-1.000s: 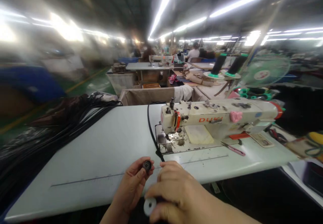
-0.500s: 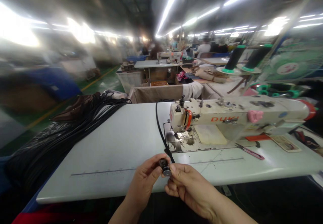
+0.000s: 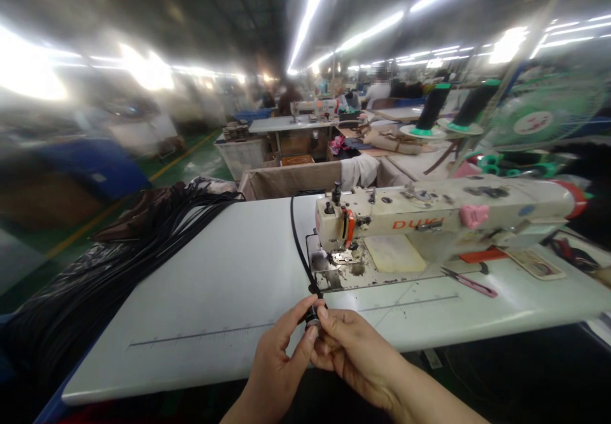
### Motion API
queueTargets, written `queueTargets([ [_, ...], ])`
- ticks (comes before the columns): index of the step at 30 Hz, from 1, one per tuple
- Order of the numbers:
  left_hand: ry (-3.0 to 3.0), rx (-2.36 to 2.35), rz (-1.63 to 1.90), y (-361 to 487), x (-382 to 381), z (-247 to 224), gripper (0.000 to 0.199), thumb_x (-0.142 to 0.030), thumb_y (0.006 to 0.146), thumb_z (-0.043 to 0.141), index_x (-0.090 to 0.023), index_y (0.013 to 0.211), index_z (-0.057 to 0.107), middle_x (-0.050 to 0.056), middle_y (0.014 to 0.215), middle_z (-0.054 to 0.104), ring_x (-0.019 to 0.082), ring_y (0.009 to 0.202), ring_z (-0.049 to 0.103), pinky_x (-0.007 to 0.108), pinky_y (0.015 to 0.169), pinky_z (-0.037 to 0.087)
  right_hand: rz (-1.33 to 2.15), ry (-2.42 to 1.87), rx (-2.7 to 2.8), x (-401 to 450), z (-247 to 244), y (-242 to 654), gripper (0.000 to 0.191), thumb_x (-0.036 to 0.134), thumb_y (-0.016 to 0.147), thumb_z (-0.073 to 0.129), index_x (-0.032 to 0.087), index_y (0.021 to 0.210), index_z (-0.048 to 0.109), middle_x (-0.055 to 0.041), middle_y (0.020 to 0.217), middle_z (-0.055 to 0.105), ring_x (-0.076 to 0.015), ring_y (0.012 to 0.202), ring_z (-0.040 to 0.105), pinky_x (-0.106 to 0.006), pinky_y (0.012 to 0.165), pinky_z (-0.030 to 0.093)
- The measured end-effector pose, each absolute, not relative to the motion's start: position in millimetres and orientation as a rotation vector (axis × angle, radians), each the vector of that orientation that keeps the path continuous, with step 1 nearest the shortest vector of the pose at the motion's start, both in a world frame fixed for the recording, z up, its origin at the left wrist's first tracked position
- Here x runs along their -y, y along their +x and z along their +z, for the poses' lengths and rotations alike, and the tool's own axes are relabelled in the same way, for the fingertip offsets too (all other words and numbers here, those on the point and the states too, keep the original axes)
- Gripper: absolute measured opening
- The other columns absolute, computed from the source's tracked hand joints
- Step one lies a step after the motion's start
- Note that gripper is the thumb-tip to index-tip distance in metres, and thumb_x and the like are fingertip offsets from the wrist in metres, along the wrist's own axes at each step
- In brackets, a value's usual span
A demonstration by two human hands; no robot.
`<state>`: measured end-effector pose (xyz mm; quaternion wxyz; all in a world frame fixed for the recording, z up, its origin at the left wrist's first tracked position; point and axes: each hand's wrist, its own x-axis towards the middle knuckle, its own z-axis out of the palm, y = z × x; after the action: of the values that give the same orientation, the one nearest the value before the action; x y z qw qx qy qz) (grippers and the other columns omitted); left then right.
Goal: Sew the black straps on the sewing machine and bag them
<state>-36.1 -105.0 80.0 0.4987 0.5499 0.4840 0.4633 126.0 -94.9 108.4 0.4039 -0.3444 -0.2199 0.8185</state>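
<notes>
At the front edge of the sewing table my left hand (image 3: 279,357) and my right hand (image 3: 351,351) meet, fingertips touching. Between them is a small metal bobbin case with a bobbin (image 3: 312,317), mostly covered by my fingers. My left thumb and fingers pinch the case, while my right thumb and forefinger close on the bobbin from the other side. Whether the bobbin sits fully inside the case I cannot tell. Just beyond my fingertips a black cord (image 3: 300,246) runs back along the table beside the sewing machine (image 3: 382,220).
Pink-handled thread snips (image 3: 470,282) lie on the tabletop (image 3: 214,271) at the right. A thick bundle of black cords (image 3: 157,252) hangs over the left side. Black thread cones (image 3: 434,109) and a green fan (image 3: 534,121) stand behind the machine.
The bobbin and the case, seen side by side before, are now brought together between my fingertips. My fingers cover more of them. The view has shifted slightly.
</notes>
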Motion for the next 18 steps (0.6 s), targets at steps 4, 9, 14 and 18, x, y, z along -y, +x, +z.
queueTargets([
  [4, 1.187, -1.191, 1.161, -33, 102, 73, 0.043, -0.039, 0.083, 0.080, -0.025, 0.123, 0.076, 0.009, 0.130, 0.072, 0.031, 0.123, 0.067, 0.038, 0.110, 0.051, 1.932, -0.924, 0.808, 93, 100, 128, 0.057, 0.071, 0.077, 0.077, 0.016, 0.069, 0.064, 0.0099, 0.052, 0.037, -0.0075, 0.053, 0.038, -0.029, 0.070, 0.046],
  [9, 1.069, -1.141, 1.140, -30, 99, 75, 0.047, -0.051, 0.085, 0.077, -0.022, 0.121, 0.076, 0.011, 0.118, 0.076, 0.030, 0.112, 0.070, 0.036, 0.097, 0.058, 1.846, -1.028, 1.067, 91, 98, 136, 0.059, 0.073, 0.085, 0.067, 0.015, 0.077, 0.073, 0.0055, 0.055, 0.049, -0.0108, 0.058, 0.046, -0.031, 0.073, 0.043],
  [14, 0.820, -0.995, 1.157, -22, 99, 75, 0.047, -0.048, 0.082, 0.081, -0.020, 0.119, 0.076, 0.013, 0.113, 0.076, 0.028, 0.105, 0.070, 0.038, 0.095, 0.057, 1.862, -1.069, 1.044, 91, 97, 136, 0.057, 0.070, 0.079, 0.074, 0.016, 0.065, 0.064, 0.0020, 0.062, 0.058, -0.0110, 0.062, 0.051, -0.028, 0.068, 0.039],
  [18, 0.562, -0.852, 1.147, -19, 99, 74, 0.049, -0.041, 0.075, 0.089, -0.018, 0.117, 0.077, 0.013, 0.108, 0.076, 0.018, 0.088, 0.068, 0.032, 0.088, 0.057, 1.903, -1.009, 0.936, 92, 98, 138, 0.049, 0.063, 0.079, 0.079, 0.016, 0.071, 0.066, 0.0044, 0.062, 0.056, -0.0088, 0.057, 0.048, -0.028, 0.070, 0.043],
])
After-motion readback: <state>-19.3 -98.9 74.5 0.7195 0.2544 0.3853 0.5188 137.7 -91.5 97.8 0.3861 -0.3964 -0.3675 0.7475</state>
